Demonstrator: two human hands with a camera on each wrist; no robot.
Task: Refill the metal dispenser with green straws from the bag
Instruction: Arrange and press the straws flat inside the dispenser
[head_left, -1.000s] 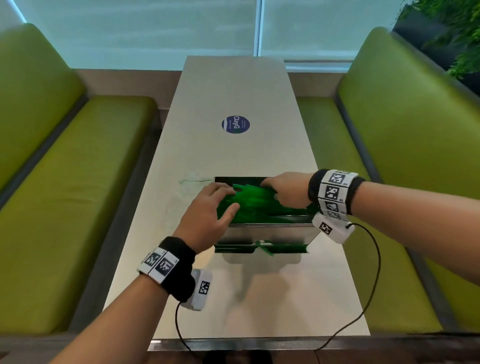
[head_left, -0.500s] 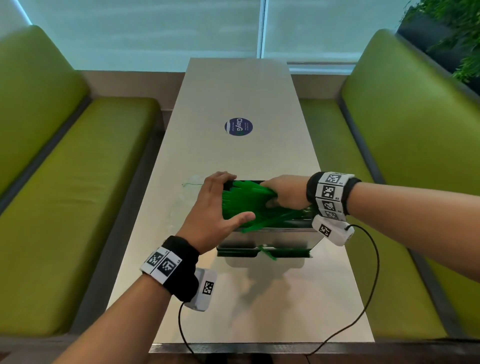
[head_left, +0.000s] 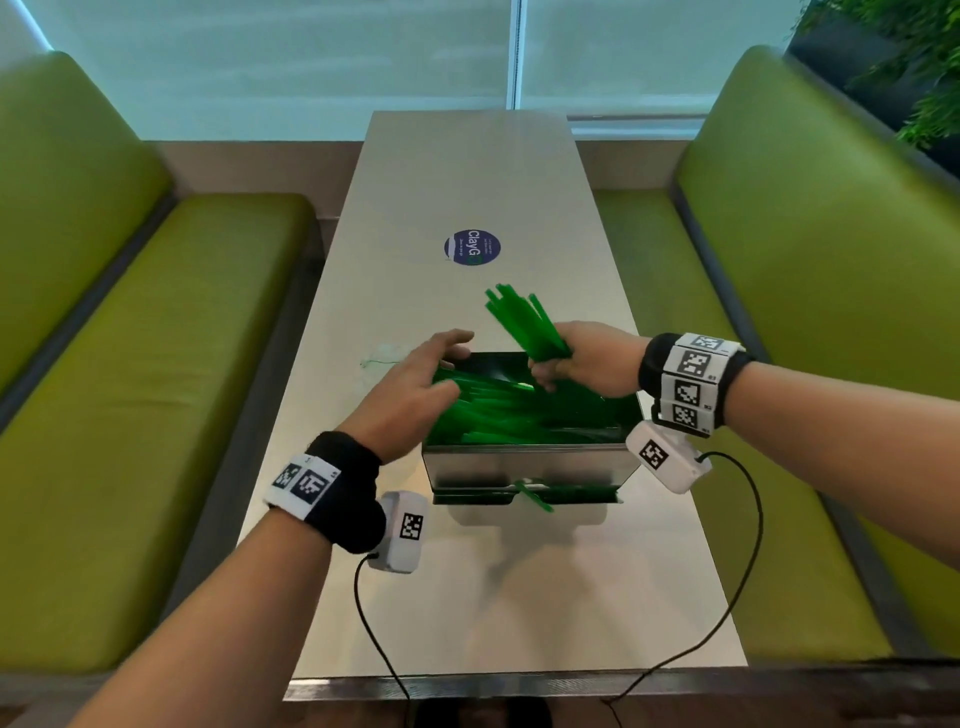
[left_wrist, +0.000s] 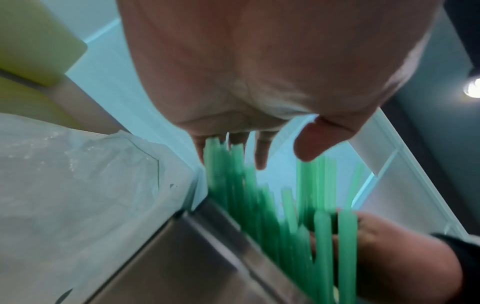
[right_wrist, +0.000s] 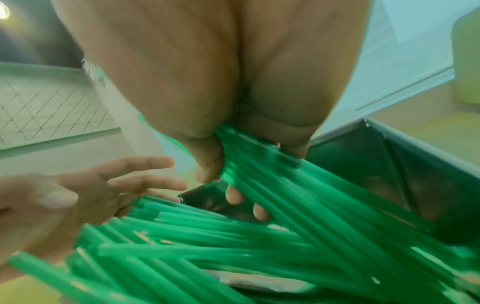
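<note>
The open-topped metal dispenser (head_left: 524, 465) stands mid-table with a loose pile of green straws (head_left: 498, 410) inside. My right hand (head_left: 582, 364) grips a bundle of green straws (head_left: 524, 325) above the box's far right; their ends fan up and to the left. In the right wrist view the bundle (right_wrist: 259, 174) runs under my curled fingers. My left hand (head_left: 415, 389) hovers at the box's left rim with fingers spread, fingertips touching the pile (left_wrist: 259, 205). The clear bag (left_wrist: 78, 185) lies crumpled left of the dispenser (left_wrist: 182, 257). One straw (head_left: 535, 500) sticks out of the front slot.
A round blue sticker (head_left: 471, 247) sits further up the long table (head_left: 467, 597). Green bench seats (head_left: 130, 415) flank both sides. Cables from the wrist cameras trail over the near table edge. A window runs along the far end.
My right hand has lifted a bundle of straws up out of the dispenser and tilted it upright. My left hand let go of the straws and spread its fingers.
</note>
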